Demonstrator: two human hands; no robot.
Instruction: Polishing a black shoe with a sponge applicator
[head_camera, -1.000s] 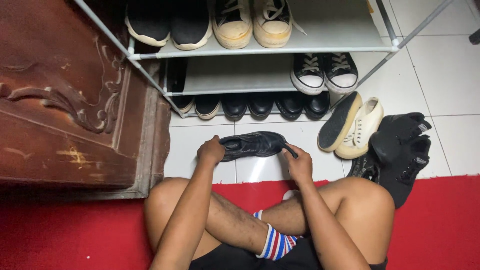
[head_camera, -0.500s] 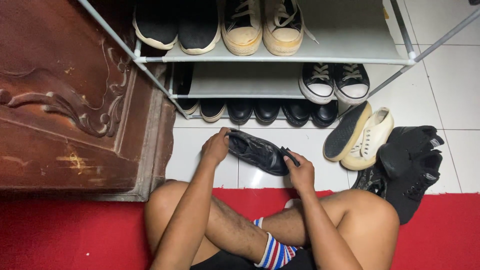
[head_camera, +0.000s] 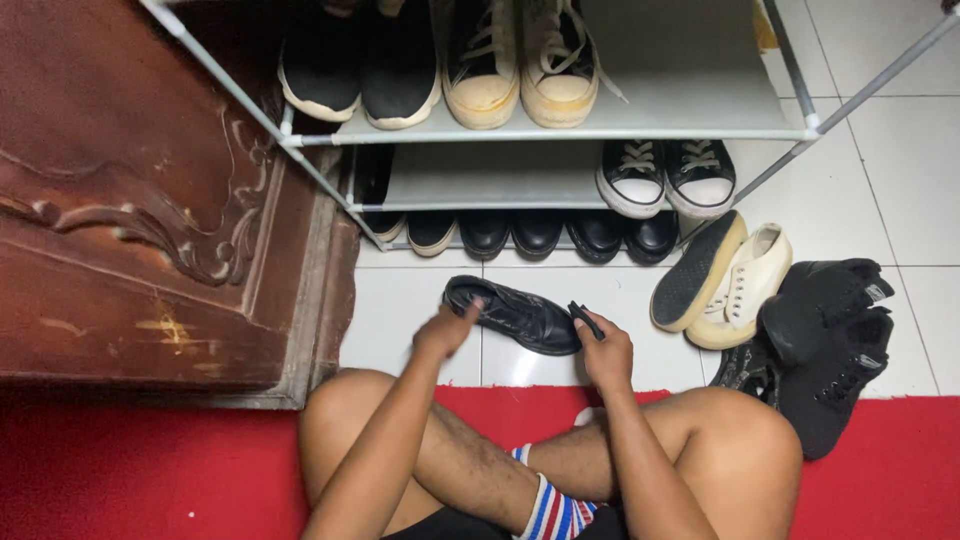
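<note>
Black leather shoe (head_camera: 515, 314) lies on the white tile just in front of the shoe rack (head_camera: 560, 125) — left hand (head_camera: 445, 330) loose, fingertips at its heel; right hand (head_camera: 605, 350) pinches its black strap.

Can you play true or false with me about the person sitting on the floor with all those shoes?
1. A black leather shoe lies on the white tile floor in front of the person. True.
2. The right hand holds the pull tab at the heel of that shoe. True.
3. The left hand is gripping a white sneaker. False: it is by the toe end of the black shoe, blurred, and holds no sneaker.
4. The shoe rack has no shoes on it. False: pairs sit on its shelves, among them cream high-top sneakers.
5. The person sits cross-legged on a red mat. True.
6. The person's sock is plain black. False: it is striped red, white and blue.
</note>
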